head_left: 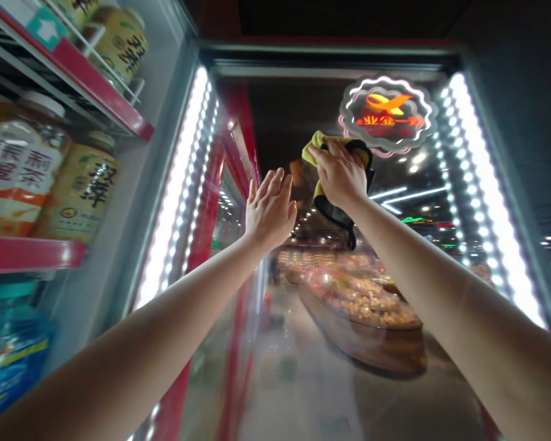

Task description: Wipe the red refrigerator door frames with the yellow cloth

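Note:
A glass door (303,367) with bright light strips down both sides fills the middle of the view. My right hand (342,174) presses a yellow and black cleaning cloth (320,147) against the upper part of the glass, just below and left of a round illuminated sign (388,113). Part of the cloth hangs down below the hand, with a dark loop at its lower end. My left hand (270,208) is raised beside it, fingers stretched out, holding nothing. Whether its palm touches the glass, I cannot tell.
At the left, fridge shelves with red edge strips (32,254) hold several bottles (80,190) and a blue container (16,349). A metal frame (330,64) borders the glass. Through it show a wooden display stand (362,331) heaped with goods and ceiling lights.

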The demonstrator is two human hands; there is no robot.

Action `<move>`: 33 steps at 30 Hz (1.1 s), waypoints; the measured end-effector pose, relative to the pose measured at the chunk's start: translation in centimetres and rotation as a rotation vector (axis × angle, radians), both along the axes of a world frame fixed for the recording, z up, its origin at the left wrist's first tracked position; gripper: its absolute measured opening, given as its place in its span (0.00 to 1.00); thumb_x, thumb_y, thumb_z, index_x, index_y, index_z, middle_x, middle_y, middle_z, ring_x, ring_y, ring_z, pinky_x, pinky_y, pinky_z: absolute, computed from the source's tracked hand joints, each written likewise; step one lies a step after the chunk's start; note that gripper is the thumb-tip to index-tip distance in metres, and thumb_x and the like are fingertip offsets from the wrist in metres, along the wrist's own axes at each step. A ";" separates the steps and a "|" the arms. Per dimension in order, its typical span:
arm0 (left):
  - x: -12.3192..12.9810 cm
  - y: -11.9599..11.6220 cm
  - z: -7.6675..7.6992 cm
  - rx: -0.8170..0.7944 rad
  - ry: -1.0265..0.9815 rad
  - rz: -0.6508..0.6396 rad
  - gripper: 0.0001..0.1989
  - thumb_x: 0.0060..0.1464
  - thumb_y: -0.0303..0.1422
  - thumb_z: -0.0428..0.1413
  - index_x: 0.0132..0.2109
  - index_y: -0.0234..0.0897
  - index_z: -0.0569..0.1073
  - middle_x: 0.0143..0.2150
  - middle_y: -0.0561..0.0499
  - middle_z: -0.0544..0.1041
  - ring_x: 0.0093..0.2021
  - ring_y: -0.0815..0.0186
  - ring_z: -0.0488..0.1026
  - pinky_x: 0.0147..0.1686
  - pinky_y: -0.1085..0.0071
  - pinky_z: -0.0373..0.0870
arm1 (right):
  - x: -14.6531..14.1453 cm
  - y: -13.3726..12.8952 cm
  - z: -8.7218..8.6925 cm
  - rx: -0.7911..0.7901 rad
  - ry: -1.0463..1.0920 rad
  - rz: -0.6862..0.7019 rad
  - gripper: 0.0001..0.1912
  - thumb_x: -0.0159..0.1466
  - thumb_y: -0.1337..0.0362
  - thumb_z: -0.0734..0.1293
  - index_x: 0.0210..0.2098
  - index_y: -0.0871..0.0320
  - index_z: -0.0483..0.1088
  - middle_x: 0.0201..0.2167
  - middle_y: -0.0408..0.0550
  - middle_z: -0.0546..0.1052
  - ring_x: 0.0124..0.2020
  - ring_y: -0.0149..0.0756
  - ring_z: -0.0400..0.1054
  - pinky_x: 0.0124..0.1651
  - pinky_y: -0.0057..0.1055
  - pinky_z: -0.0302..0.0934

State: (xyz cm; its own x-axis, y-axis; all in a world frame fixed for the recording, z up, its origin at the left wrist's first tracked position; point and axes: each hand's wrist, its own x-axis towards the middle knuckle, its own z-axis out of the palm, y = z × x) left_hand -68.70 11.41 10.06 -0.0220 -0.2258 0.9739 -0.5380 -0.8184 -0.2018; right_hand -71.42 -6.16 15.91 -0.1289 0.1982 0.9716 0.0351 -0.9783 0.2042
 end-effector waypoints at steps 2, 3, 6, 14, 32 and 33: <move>0.0 -0.5 -0.2 -0.007 0.010 -0.007 0.31 0.65 0.36 0.45 0.72 0.39 0.56 0.77 0.47 0.52 0.76 0.56 0.47 0.75 0.50 0.38 | -0.6 -2.4 0.4 0.091 -0.028 0.018 0.26 0.73 0.62 0.53 0.67 0.45 0.64 0.71 0.45 0.63 0.73 0.47 0.51 0.69 0.54 0.53; 0.1 -0.7 -0.4 -0.011 0.008 -0.016 0.30 0.65 0.36 0.45 0.72 0.40 0.56 0.77 0.47 0.52 0.76 0.56 0.47 0.75 0.49 0.38 | -0.8 -3.3 0.0 0.137 -0.044 0.021 0.26 0.73 0.62 0.52 0.66 0.45 0.64 0.71 0.46 0.63 0.73 0.48 0.51 0.69 0.55 0.53; 0.3 -1.2 -1.1 -0.037 -0.009 -0.045 0.30 0.65 0.36 0.45 0.72 0.40 0.57 0.77 0.46 0.52 0.76 0.55 0.47 0.74 0.47 0.39 | -0.8 -4.0 -2.9 0.174 -0.057 0.013 0.26 0.72 0.63 0.53 0.67 0.46 0.64 0.71 0.46 0.62 0.73 0.49 0.51 0.68 0.55 0.53; 1.1 -4.1 -0.7 -0.111 -0.084 -0.140 0.30 0.64 0.36 0.47 0.72 0.48 0.57 0.76 0.49 0.55 0.76 0.55 0.48 0.73 0.42 0.37 | -0.8 -4.2 0.6 -0.013 -0.024 0.016 0.26 0.72 0.64 0.53 0.67 0.42 0.64 0.67 0.42 0.68 0.72 0.43 0.54 0.68 0.49 0.55; -1.0 -8.1 -2.0 -0.017 -0.054 -0.104 0.28 0.63 0.33 0.47 0.69 0.51 0.62 0.75 0.53 0.56 0.76 0.55 0.49 0.74 0.42 0.37 | -2.4 -11.1 -0.4 0.181 -0.090 0.039 0.27 0.72 0.65 0.53 0.68 0.45 0.63 0.71 0.46 0.62 0.73 0.49 0.52 0.67 0.57 0.56; -0.9 -8.0 -2.1 -0.019 -0.051 -0.105 0.28 0.64 0.33 0.48 0.69 0.51 0.61 0.76 0.53 0.56 0.76 0.54 0.49 0.74 0.41 0.37 | -2.5 -11.8 -1.3 0.217 -0.123 0.059 0.27 0.71 0.65 0.53 0.67 0.45 0.64 0.71 0.48 0.62 0.72 0.50 0.53 0.67 0.59 0.56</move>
State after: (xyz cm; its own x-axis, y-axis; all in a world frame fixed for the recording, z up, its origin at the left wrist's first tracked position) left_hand -69.63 3.36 7.95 -0.0943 -0.2009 0.9751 -0.6105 -0.7620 -0.2160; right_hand -73.96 -18.00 14.58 -0.2543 -0.0247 0.9668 0.0814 -0.9967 -0.0040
